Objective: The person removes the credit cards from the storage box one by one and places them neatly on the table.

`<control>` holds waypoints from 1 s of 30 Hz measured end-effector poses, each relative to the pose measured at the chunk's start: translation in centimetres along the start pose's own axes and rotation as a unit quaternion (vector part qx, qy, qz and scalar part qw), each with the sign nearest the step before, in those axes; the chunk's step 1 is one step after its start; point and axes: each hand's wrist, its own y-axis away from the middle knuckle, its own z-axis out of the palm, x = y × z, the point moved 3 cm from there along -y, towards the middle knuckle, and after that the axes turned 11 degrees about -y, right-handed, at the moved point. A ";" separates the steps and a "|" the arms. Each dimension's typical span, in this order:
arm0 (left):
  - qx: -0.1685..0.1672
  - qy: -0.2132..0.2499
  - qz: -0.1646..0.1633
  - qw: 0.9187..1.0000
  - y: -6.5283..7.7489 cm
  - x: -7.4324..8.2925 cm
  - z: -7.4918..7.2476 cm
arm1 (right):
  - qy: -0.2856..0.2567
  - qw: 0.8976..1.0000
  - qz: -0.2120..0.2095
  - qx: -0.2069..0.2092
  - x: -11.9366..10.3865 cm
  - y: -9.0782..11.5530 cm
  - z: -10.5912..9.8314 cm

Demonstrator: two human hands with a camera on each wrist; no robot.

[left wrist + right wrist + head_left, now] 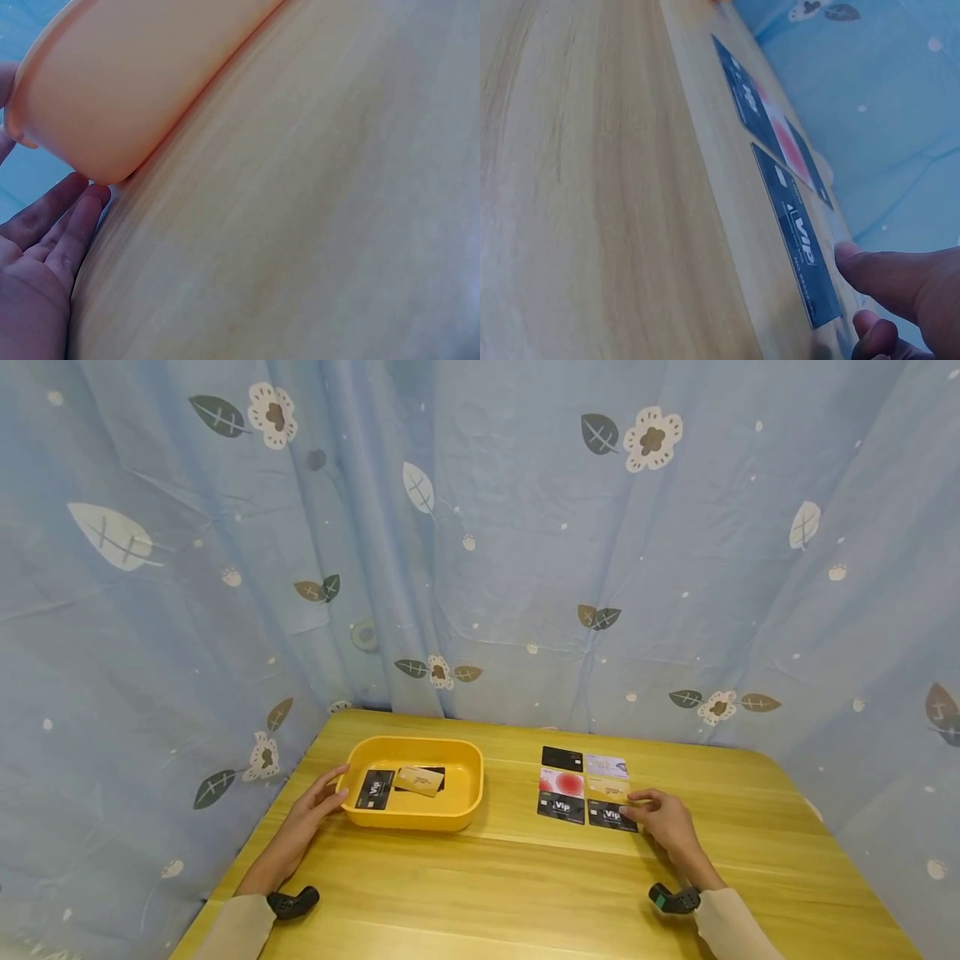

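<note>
"Vip" reads in white on three black cards: the lower-left Vip card (pixel 561 807) and the lower-right Vip card (pixel 611 816) of a two-column layout, right of centre in the head view, and the tray's Vip card (pixel 375 789). The right wrist view also shows "NO" and blurred digits on the nearest one. Above them lie a pink-and-red card (pixel 561 782), a gold card (pixel 608 789), a black card (pixel 562 759) and a pale lilac card (pixel 606 766), their print too small to read.

The right hand (pixel 666 822) has its thumb and bent fingertips a narrow gap apart, at the right ends of the gold card and lower-right Vip card; whether it pinches either, I cannot tell. The left hand (pixel 303 821), fingers loosely spread, touches the left end of a yellow plastic tray (pixel 427 820). Inside, another gold card (pixel 420 782) partly covers a dark card (pixel 437 769).

Wood-grain tabletop (pixel 450 877) separates tray and cards and stretches broadly across the lower middle; its far edge meets a blue floral curtain (pixel 495 585).
</note>
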 end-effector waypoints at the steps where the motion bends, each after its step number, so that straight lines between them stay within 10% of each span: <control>1: -0.001 -0.001 0.001 1.000 0.0 0.0 0.0 | 0.002 1.000 -0.003 0.003 -0.1 0.0 0.0; 30: -0.003 0.005 -0.001 1.000 -0.2 -0.3 0.0 | -0.045 0.995 -0.070 -0.048 -6.2 -0.4 3.9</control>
